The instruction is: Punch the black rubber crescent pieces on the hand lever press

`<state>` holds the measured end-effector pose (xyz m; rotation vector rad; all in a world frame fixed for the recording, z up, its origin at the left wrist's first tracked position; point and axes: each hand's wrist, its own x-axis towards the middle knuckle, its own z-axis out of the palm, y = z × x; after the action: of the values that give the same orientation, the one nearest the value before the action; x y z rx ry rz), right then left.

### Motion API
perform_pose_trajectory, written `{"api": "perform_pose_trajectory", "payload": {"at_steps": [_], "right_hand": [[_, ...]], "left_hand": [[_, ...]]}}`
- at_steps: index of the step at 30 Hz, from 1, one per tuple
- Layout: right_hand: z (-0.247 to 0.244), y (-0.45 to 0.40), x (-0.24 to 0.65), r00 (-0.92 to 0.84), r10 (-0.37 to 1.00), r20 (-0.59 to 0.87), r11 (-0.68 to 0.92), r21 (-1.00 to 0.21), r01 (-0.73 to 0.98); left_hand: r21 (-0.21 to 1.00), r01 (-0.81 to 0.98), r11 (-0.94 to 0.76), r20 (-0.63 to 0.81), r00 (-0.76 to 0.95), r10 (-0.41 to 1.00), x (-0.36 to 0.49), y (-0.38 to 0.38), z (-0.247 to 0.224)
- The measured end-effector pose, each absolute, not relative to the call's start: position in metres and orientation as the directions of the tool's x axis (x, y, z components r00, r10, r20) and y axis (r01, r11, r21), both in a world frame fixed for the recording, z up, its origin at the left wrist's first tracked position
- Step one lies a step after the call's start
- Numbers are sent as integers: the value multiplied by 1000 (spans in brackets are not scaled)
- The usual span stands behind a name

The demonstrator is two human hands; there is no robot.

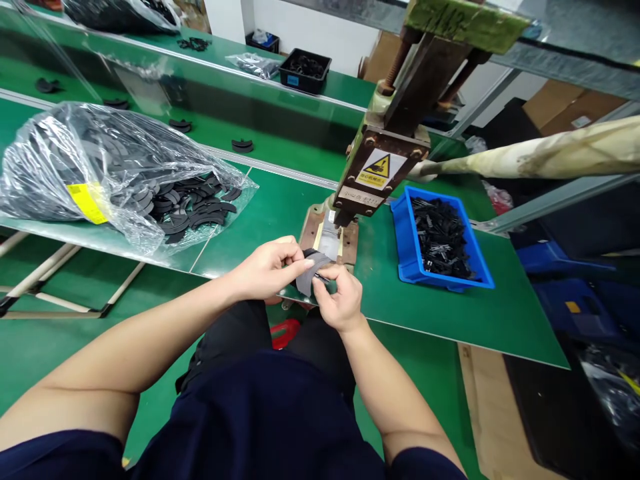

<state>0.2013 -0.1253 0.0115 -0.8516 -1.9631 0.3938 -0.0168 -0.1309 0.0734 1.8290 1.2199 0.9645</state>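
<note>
My left hand (pixel 277 267) grips a dark grey curved plastic part (pixel 309 272) between thumb and fingers, in front of the hand press (pixel 367 163). My right hand (pixel 341 293) is closed at the right side of that part, pinching a small black piece (pixel 321 277) against it. Most of the small piece is hidden by the fingers. Just beyond both hands lies the press base (pixel 329 241) with a metal fixture under the ram.
A clear plastic bag (pixel 115 143) of curved black parts spills onto the green bench (pixel 280 195) at left. On the right stands a blue bin (pixel 400 237) full of small black pieces. The press lever (pixel 540 150) reaches right. Behind runs a belt with several curved parts.
</note>
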Motion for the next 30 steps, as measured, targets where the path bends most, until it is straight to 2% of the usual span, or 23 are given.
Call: {"api": "perform_pose_trajectory", "payload": {"at_steps": [3, 8, 10, 13, 17, 20, 22, 24, 27, 30], "right_hand": [[12, -125, 201, -385, 670, 635, 741, -540, 399], [12, -123, 198, -422, 655, 627, 754, -508, 416], [11, -125, 198, -412, 662, 626, 748, -517, 417], [10, -129, 200, -387, 675, 628, 737, -548, 396], [11, -131, 203, -340, 699, 629, 715, -607, 346], [10, -130, 203, -339, 699, 630, 715, -628, 307], [7, -128, 204, -359, 697, 620, 716, -634, 294], [2, -125, 209, -369, 710, 600, 702, -643, 306], [-7, -122, 228, -287, 769, 571, 639, -670, 378], [-17, -122, 256, -165, 810, 563, 568, -681, 462]], "left_hand": [[810, 496, -312, 200, 267, 943, -15, -136, 75], [642, 679, -356, 222, 279, 934, -3, -146, 82], [655, 674, -341, 206, 274, 939, 0, -144, 82], [797, 547, -257, 111, 284, 952, -3, -135, 76], [974, 224, -28, -41, 296, 954, -11, -124, 64], [992, 27, 126, -128, 321, 938, -14, -126, 58], [967, -20, 254, -221, 429, 876, -14, -129, 54], [947, -34, 318, -267, 466, 843, -17, -129, 47], [946, -96, 308, -271, 282, 920, -25, -110, 28], [915, -173, 364, -360, 54, 931, -36, -65, 8]]}}
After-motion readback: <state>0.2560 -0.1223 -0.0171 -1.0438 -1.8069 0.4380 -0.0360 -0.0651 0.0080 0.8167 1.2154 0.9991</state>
